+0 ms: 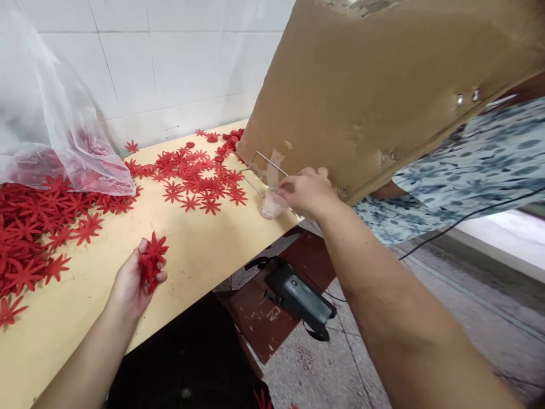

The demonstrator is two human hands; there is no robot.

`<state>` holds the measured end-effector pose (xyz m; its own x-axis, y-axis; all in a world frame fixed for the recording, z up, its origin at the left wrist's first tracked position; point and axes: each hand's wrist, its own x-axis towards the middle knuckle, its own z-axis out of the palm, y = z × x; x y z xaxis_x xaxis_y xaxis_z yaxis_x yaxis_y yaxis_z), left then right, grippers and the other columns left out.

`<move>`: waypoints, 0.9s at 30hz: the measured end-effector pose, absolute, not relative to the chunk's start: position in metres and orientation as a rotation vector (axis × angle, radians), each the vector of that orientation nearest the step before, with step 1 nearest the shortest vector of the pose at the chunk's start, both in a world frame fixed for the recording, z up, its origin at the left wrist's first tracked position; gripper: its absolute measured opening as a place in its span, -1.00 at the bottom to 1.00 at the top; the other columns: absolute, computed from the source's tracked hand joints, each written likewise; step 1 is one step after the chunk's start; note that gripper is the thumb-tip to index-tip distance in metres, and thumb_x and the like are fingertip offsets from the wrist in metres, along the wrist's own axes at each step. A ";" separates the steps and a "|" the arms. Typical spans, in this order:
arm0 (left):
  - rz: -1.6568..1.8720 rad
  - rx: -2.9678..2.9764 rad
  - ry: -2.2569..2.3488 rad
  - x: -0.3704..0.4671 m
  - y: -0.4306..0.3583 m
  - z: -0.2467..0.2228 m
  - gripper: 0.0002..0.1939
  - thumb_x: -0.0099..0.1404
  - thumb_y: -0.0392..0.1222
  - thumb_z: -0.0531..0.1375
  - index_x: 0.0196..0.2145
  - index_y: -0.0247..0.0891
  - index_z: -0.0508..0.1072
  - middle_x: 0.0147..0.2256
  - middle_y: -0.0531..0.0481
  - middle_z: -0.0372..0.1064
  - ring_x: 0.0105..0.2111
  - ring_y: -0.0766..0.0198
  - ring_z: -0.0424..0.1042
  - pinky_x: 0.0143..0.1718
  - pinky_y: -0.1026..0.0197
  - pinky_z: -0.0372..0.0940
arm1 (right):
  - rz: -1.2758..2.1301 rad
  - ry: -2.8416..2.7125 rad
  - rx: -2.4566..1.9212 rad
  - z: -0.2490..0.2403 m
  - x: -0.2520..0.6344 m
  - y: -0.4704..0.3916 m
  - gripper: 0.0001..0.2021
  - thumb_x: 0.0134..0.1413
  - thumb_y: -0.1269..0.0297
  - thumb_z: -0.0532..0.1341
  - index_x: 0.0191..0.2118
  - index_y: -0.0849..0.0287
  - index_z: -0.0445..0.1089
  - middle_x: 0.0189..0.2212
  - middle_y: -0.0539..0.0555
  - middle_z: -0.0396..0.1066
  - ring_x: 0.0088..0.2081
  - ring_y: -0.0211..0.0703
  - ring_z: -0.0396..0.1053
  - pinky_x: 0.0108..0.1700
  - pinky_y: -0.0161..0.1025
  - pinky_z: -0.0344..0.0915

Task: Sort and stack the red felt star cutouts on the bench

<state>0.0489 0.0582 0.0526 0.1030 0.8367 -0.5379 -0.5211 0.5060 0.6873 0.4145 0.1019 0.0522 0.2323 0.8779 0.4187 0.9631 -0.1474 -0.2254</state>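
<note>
My left hand [135, 278] is closed around a small stack of red star-shaped flower cutouts [154, 253], held above the table's front edge. My right hand [307, 190] reaches to the foot of a large cardboard sheet [361, 85]. Its fingers are bent together beside a thin bent metal wire frame [272, 163] and a pale pink, translucent wad [272, 204]. What those fingers pinch, if anything, is hidden. More red cutouts [200, 176] lie scattered on the table between my hands and the wall.
At the left, a clear plastic bag [63, 125] rests over a heap of red cutouts [38, 227]. Below the table [204, 250], a black bag [300, 295] lies on a dark red surface. Behind the cardboard, a person's patterned clothing [468, 165] shows, with a black cable [468, 213] across it.
</note>
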 end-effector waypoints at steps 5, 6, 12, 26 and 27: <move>1.019 0.332 1.136 0.080 0.078 0.049 -0.73 0.35 -0.16 -0.01 -0.40 -0.34 0.36 -0.61 0.06 0.27 -0.68 0.42 0.22 -0.64 0.35 0.19 | 0.293 -1.781 -1.546 0.051 0.302 0.067 -0.75 0.05 0.11 0.18 -0.31 0.22 0.41 -0.35 0.15 0.38 -0.31 -0.13 0.32 -0.26 -0.14 0.30; 1.034 0.323 1.127 0.086 0.081 0.048 -0.73 0.35 -0.16 -0.01 -0.41 -0.34 0.36 -0.61 0.07 0.27 -0.68 0.42 0.22 -0.61 0.34 0.21 | 0.459 -1.792 -1.457 0.044 0.276 0.063 -0.63 0.00 0.04 0.22 -0.16 0.23 0.38 -0.25 0.18 0.38 -0.30 -0.13 0.34 -0.30 -0.17 0.32; 1.010 0.455 0.920 0.094 0.084 0.036 -0.77 0.27 -0.10 0.10 -0.39 -0.33 0.40 -0.54 0.04 0.37 -0.57 0.40 0.34 -0.53 0.35 0.20 | 0.711 -1.663 -1.275 0.006 0.201 0.078 -0.80 0.02 0.23 0.19 -0.23 0.20 0.35 -0.31 0.14 0.41 -0.28 -0.12 0.38 -0.19 -0.13 0.33; 1.019 0.716 1.036 0.069 0.130 0.014 -0.96 0.18 -0.35 0.19 -0.36 -0.37 0.41 -0.56 0.02 0.45 -0.65 0.45 0.31 -0.58 0.36 0.15 | 1.015 -1.086 -1.224 -0.008 0.215 0.121 -0.62 -0.09 -0.06 0.23 -0.40 0.11 0.09 -0.66 -0.15 0.22 -0.67 -0.38 0.20 -0.62 -0.37 0.14; 1.013 0.756 1.036 0.071 0.134 0.013 -0.96 0.17 -0.35 0.20 -0.37 -0.38 0.40 -0.58 0.03 0.44 -0.66 0.46 0.29 -0.59 0.36 0.14 | 1.059 -1.056 -1.208 -0.008 0.217 0.124 -0.60 -0.14 -0.05 0.26 -0.38 0.10 0.09 -0.63 -0.14 0.26 -0.64 -0.35 0.25 -0.60 -0.36 0.18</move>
